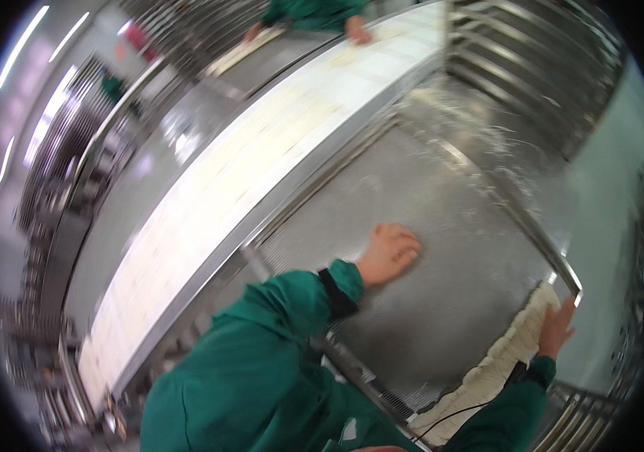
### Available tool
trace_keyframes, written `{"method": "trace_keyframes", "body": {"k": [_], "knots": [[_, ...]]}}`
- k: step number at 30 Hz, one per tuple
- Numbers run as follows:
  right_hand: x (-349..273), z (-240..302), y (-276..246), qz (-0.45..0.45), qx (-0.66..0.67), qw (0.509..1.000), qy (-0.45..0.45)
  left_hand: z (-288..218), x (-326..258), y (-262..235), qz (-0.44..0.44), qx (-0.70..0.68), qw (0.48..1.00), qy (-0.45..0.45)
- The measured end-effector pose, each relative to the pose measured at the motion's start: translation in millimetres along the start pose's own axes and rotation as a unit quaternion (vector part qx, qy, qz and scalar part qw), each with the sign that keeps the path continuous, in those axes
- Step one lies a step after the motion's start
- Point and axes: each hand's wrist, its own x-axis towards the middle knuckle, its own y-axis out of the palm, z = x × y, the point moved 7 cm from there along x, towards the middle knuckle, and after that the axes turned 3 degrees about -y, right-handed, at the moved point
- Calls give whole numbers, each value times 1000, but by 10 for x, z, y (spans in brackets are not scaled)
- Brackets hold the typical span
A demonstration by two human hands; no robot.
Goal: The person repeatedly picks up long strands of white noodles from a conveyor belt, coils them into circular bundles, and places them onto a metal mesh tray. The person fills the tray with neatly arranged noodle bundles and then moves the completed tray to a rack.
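Note:
A long strip of pale dough pieces (499,361), set side by side, lies along the right edge of a large metal tray (442,248). My right hand (555,329) is beside the far end of this strip, close to the tray's corner, with its fingers stretched out. Over the bare middle of the tray is my left hand (389,254), its fingers loosely curled together and nothing visible in them. Whether it touches the metal I cannot tell. Both arms wear green sleeves.
Left of the tray runs a long white conveyor belt (224,177). Across it a person in green (310,15) has both hands near another tray (269,64) bearing a dough strip. A metal rack (529,64) stands at the far right. Flour marks the steel surface beyond my tray.

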Motion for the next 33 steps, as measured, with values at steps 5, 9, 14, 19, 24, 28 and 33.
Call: {"method": "trace_keyframes", "body": {"k": [5, 9, 14, 19, 24, 28, 33], "knots": [[-835, 832, 166, -44, -17, 973, -224, 1092, -1648, -2286, -47, 62, 984, -163], [-1950, 1695, 319, 15, 82, 948, -306, 1654, -2941, -3531, -113, 156, 922, -335], [-2718, 2088, 243, 2, 158, 947, -280, 2456, -3764, -4425, -42, 420, 747, -514], [-2760, 1961, 272, -12, 181, 940, -290, 2765, -3838, -4795, -90, 298, 733, -604], [-2732, 1944, 303, -24, 173, 937, -301, 2597, -3208, -4290, -51, 416, 782, -461], [-3062, 2133, 155, -33, 265, 929, -257, 2202, -2612, -3660, -20, 303, 864, -401], [-3694, 2887, -718, -51, 403, 841, -358, 763, -1721, -2608, 78, -222, 917, -323]]}}
